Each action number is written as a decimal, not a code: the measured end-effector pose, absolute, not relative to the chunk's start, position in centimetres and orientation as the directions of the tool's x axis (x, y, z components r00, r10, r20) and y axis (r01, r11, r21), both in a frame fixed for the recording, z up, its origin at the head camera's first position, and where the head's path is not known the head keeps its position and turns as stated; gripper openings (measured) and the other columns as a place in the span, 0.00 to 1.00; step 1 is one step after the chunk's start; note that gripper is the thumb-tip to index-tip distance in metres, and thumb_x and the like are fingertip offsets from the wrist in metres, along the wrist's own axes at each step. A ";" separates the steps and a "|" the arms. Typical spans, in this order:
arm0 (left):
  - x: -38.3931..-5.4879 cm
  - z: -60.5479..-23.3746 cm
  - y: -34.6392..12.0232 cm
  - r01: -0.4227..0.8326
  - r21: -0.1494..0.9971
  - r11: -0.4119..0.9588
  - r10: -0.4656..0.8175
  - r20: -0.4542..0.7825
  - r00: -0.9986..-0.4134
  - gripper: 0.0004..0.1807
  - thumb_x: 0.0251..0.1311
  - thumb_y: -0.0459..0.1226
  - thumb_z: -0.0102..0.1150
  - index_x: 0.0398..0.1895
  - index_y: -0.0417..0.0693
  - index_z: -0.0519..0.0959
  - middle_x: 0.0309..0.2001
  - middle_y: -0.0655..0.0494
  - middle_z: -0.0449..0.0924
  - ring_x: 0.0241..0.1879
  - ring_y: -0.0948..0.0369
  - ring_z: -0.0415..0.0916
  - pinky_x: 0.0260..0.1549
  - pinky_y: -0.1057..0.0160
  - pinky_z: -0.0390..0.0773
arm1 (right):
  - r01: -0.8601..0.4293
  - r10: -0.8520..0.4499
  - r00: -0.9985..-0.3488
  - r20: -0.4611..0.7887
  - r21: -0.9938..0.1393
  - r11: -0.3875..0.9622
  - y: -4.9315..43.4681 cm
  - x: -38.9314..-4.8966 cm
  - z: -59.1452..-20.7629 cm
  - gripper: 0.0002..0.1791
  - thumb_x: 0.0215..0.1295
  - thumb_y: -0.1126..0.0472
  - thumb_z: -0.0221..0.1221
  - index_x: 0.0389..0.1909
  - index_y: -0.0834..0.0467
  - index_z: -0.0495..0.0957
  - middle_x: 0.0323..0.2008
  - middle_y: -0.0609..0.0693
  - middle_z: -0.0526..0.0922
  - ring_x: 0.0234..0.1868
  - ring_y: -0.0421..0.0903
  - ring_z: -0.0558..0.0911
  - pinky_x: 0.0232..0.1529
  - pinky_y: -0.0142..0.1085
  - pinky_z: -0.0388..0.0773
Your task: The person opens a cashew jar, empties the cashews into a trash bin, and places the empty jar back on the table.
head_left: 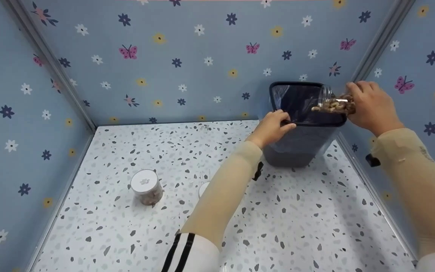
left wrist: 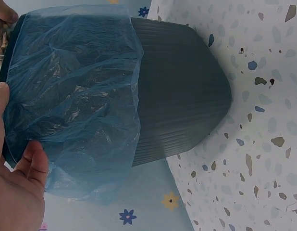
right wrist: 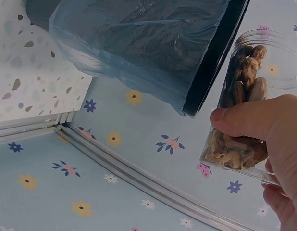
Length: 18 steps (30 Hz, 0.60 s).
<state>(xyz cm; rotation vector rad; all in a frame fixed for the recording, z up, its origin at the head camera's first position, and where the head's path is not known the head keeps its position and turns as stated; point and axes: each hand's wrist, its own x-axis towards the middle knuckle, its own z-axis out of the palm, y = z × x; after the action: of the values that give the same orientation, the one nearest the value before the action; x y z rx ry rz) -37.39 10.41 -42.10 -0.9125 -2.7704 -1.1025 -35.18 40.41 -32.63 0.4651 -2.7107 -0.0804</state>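
- Evidently the jar is in use: it lies at between 2 and 3 o'clock in the head view, tipped on its side, mouth toward 9 o'clock and over the bin.
- Right hand: fingers wrapped about the jar near its base. This hold presumably leaves the mouth unobstructed for the brown pieces inside, some of which lie at the opening.
- Left hand: fingers grasping the near rim of the bin, at its 7 o'clock corner, likely to steady it and keep the bag from slipping.
- The bag is folded over the rim and hangs down outside, apparently so that it lines the opening.
- The bin stands on the surface, near the wall.
- A tub with a white lid stands upright at 8 o'clock, well apart from both hands.
- Obscured: a white disc, between 6 and 7 o'clock, is partly behind the left sleeve; possibly a lid, unconfirmed.
- Not legible: print on the tub's lid. Not determinable: what the pieces are, or what the bin's floor holds.
- Cut off: both upper sleeves, at the lower frame edge.
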 end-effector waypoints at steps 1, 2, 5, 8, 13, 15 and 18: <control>-37.4 -42.1 10.4 0.528 0.620 0.580 0.510 0.229 -0.829 0.17 0.81 0.53 0.56 0.54 0.51 0.84 0.53 0.55 0.81 0.52 0.58 0.77 0.58 0.60 0.79 | -0.310 -0.331 -0.870 0.366 0.118 0.943 40.5 -35.2 -32.6 0.46 0.52 0.72 0.71 0.74 0.70 0.67 0.65 0.78 0.73 0.65 0.79 0.72 0.64 0.74 0.74; -37.4 -42.1 10.4 0.527 0.620 0.581 0.508 0.229 -0.830 0.18 0.82 0.52 0.56 0.54 0.51 0.84 0.53 0.55 0.81 0.51 0.58 0.76 0.58 0.60 0.79 | -0.310 -0.331 -0.871 0.364 0.117 0.944 40.5 -35.3 -32.6 0.46 0.52 0.72 0.70 0.75 0.70 0.67 0.65 0.78 0.73 0.65 0.79 0.72 0.64 0.74 0.73; -37.4 -42.1 10.5 0.526 0.619 0.583 0.506 0.230 -0.831 0.18 0.82 0.53 0.55 0.53 0.51 0.84 0.52 0.55 0.81 0.51 0.59 0.76 0.57 0.60 0.79 | -0.313 -0.335 -0.871 0.359 0.119 0.942 40.6 -35.3 -32.5 0.46 0.51 0.73 0.69 0.75 0.70 0.66 0.66 0.78 0.73 0.66 0.79 0.71 0.65 0.75 0.73; -37.4 -42.1 10.5 0.527 0.619 0.582 0.507 0.231 -0.831 0.18 0.81 0.53 0.56 0.53 0.50 0.83 0.52 0.55 0.81 0.51 0.58 0.75 0.57 0.59 0.79 | -0.320 -0.342 -0.870 0.355 0.121 0.940 40.6 -35.3 -32.5 0.47 0.51 0.74 0.69 0.76 0.69 0.66 0.67 0.79 0.72 0.66 0.79 0.71 0.65 0.75 0.73; -37.4 -42.1 10.5 0.531 0.616 0.582 0.512 0.229 -0.828 0.18 0.81 0.53 0.56 0.53 0.50 0.83 0.53 0.55 0.81 0.52 0.58 0.76 0.59 0.59 0.79 | -0.322 -0.345 -0.871 0.351 0.123 0.939 40.6 -35.2 -32.5 0.48 0.50 0.74 0.69 0.76 0.69 0.66 0.68 0.79 0.72 0.67 0.79 0.71 0.67 0.75 0.72; -37.4 -42.1 10.4 0.532 0.616 0.581 0.514 0.229 -0.826 0.18 0.82 0.53 0.55 0.53 0.50 0.83 0.53 0.55 0.81 0.52 0.58 0.76 0.59 0.60 0.79 | -0.321 -0.345 -0.871 0.350 0.127 0.938 40.6 -35.2 -32.4 0.48 0.50 0.74 0.68 0.77 0.69 0.65 0.68 0.79 0.71 0.68 0.79 0.70 0.67 0.75 0.72; -37.4 -42.2 10.4 0.536 0.616 0.577 0.517 0.232 -0.824 0.18 0.82 0.53 0.55 0.53 0.50 0.83 0.53 0.54 0.81 0.52 0.57 0.76 0.59 0.59 0.79 | -0.322 -0.349 -0.870 0.348 0.134 0.937 40.6 -35.2 -32.4 0.47 0.51 0.75 0.68 0.77 0.69 0.65 0.68 0.79 0.71 0.68 0.79 0.70 0.67 0.74 0.72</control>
<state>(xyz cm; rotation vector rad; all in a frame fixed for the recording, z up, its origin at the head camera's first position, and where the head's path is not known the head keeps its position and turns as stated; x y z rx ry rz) -37.43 10.42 -42.22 -0.9232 -2.7660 -1.0946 -35.24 40.55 -32.39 0.4885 -2.7214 -0.1013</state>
